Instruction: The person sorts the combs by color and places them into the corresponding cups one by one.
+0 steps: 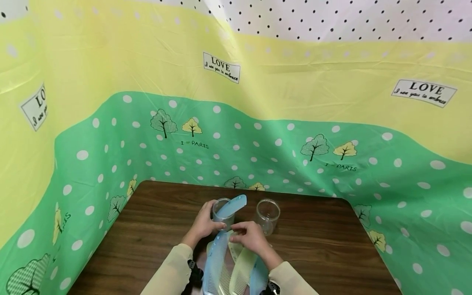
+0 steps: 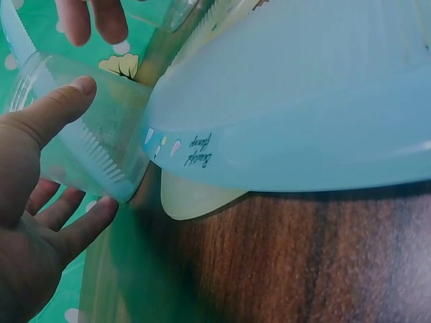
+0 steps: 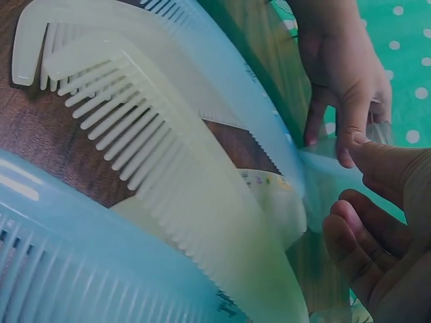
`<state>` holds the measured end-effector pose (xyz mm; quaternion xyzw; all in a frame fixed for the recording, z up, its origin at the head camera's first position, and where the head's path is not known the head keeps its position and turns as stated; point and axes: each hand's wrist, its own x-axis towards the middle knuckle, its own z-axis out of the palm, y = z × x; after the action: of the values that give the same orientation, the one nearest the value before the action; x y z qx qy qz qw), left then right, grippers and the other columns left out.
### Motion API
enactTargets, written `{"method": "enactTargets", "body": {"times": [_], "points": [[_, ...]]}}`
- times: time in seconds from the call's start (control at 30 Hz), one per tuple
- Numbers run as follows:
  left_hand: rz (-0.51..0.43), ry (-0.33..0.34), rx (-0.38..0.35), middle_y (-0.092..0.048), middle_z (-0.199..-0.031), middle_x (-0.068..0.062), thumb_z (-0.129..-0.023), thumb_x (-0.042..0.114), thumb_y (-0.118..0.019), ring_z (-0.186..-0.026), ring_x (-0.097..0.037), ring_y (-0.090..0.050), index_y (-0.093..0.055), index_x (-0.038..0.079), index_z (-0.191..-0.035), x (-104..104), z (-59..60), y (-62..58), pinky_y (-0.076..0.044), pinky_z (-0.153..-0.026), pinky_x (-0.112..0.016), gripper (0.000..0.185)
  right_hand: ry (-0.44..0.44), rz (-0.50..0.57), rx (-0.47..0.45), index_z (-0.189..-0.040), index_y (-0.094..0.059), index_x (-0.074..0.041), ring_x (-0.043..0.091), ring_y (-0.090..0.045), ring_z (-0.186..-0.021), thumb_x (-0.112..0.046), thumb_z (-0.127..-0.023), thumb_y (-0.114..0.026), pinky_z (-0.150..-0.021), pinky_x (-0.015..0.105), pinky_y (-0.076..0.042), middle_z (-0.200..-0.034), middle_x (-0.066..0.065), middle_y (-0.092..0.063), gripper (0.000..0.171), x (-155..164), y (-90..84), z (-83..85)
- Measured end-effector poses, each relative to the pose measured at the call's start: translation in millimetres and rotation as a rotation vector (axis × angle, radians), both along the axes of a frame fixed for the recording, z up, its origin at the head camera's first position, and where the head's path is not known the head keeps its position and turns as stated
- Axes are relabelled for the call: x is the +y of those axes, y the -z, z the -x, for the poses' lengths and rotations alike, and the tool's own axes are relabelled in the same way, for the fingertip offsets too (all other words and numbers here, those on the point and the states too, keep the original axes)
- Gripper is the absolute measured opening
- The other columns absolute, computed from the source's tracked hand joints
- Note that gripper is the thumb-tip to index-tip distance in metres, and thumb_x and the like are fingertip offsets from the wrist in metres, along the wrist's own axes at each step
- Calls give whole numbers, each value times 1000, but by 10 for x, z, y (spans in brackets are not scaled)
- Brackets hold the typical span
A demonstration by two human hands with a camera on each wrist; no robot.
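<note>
My left hand (image 1: 204, 221) holds a clear plastic cup (image 2: 111, 111), its thumb on one side and fingers on the other. Inside the cup a light blue comb (image 1: 236, 203) leans, its upper end sticking out past the rim; its teeth show through the wall in the left wrist view. Close to the cup and over the far end of a comb pile, my right hand (image 1: 252, 237) has loosely bent fingers with nothing between them. Beneath the hands lie a blue comb (image 1: 214, 262), a pale yellow-green comb (image 3: 195, 175) and another blue comb (image 3: 87, 262), overlapping.
A second clear cup (image 1: 268, 213) stands just beyond my right hand. The dark wood table (image 1: 321, 246) reaches back to a green and yellow patterned curtain (image 1: 258, 151) that hangs around it.
</note>
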<state>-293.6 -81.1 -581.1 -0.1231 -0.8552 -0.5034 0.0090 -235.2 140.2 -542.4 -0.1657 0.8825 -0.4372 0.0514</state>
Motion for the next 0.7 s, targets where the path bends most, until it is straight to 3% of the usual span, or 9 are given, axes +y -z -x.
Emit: {"method": "enactTargets", "body": {"times": [0.23,0.47,0.7], "points": [[-4,-2,7,-52,-140,-15,-78,20,-92,-122,-32,-55,-45,11,-150,-4,-3,8,-48,-101,-54,86,-1,-5,-11,-120,-76,-5,22,-70,-84,-18,-85,-86,-65,29,-55,-112,18,-75,39,-66,82,-6],[7,-2,12,-53,-139,-15,-77,21,-93,-122,-31,-56,-46,10,-150,-4,-17,10,-47,-102,-53,87,5,-49,-2,-120,-76,-7,11,-67,-76,-21,-82,-88,-61,27,-53,-109,14,-76,42,-133,136,-15],[22,11,29,-53,-138,-16,-77,22,-93,-122,-33,-55,-45,7,-149,-16,-1,14,-48,-100,-55,88,0,-88,-9,-119,-77,-6,9,-67,-71,-21,-80,-88,-60,29,-53,-106,12,-77,43,-200,166,-5]]}}
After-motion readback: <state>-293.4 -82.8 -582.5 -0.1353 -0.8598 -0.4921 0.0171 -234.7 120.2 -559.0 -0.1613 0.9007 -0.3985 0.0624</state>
